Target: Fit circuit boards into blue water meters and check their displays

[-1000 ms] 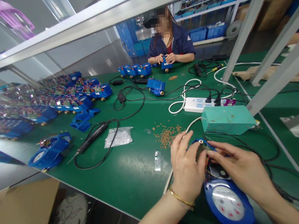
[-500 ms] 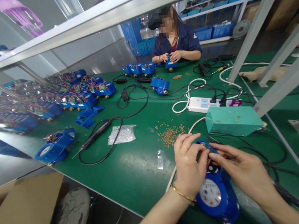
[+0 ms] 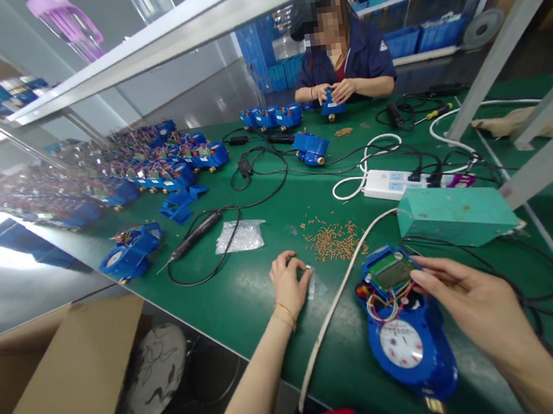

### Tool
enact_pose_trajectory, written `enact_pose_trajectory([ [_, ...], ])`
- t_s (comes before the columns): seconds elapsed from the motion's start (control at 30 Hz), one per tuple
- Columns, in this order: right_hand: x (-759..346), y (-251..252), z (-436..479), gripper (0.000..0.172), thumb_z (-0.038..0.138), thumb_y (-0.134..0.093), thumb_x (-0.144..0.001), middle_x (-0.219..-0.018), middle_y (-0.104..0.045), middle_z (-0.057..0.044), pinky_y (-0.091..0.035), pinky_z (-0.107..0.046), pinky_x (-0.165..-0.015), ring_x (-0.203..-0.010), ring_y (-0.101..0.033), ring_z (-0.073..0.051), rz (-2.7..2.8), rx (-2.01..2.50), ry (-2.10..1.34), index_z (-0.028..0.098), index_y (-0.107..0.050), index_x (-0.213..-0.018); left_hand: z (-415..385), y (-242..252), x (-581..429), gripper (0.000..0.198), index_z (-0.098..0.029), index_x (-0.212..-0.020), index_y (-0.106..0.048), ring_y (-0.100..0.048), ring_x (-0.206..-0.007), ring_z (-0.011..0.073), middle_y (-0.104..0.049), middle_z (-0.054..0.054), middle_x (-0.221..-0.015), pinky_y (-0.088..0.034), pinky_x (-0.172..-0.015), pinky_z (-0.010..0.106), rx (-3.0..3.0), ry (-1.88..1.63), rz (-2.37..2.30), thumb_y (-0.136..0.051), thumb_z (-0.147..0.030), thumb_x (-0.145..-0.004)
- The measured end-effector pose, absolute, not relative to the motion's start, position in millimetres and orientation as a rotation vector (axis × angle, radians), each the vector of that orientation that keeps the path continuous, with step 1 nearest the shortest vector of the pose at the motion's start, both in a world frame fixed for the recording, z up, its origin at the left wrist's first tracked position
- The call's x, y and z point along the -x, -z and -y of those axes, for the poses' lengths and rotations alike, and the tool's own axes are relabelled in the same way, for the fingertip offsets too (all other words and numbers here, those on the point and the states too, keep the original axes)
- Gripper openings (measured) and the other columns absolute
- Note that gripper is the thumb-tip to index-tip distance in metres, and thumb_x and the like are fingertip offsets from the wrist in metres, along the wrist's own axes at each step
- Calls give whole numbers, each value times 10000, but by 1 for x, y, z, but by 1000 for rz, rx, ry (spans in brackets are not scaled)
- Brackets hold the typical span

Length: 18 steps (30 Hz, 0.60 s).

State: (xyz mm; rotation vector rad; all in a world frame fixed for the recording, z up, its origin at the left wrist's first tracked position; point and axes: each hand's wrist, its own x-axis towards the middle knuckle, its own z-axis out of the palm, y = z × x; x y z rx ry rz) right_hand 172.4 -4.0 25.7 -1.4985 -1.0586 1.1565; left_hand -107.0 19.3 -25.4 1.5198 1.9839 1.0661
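A blue water meter with a white round dial lies at the table's near edge, its brass end toward me. Its raised top part carries a green circuit board with a grey display, and coloured wires run down from it into the body. My right hand grips the right edge of this display board between thumb and fingers. Out to the left, my left hand is closed in a pinch at the top of a small clear plastic bag; what sits between the fingertips is too small to make out.
A pile of small brass-coloured screws lies beyond my hands. A white cable crosses the table beside a teal box and a power strip. Several blue meters, an electric screwdriver and a bubble-wrap bag are leftward. A co-worker sits opposite.
My left hand has left the meter and moved left to the small plastic bag. The display board now faces up in view, with my right hand still on its edge.
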Motion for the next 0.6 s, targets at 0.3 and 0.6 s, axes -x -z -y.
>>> enact_pose_trajectory([
  [0.3,-171,-24,9,470,525,-790,-686,-867,-746,-83,-595,-254,-671,-767,-706,-210,1078,1432,-1168,164,-699,-973,15,5,43,187,-189,-1028,-599,-649,-849,197,-669,69,-949,-520,-804,325,-1599,-994,-1625,-561,-327,-908],
  [0.6,-207,-11,38,363,441,-814,-715,-804,-708,-16,-575,-178,-639,-673,-672,-128,740,1418,-1018,182,-661,-917,44,-8,-11,266,-169,-1079,-574,-597,-1005,263,-631,101,-1031,-484,-908,411,-1722,-947,-1509,-622,-260,-834],
])
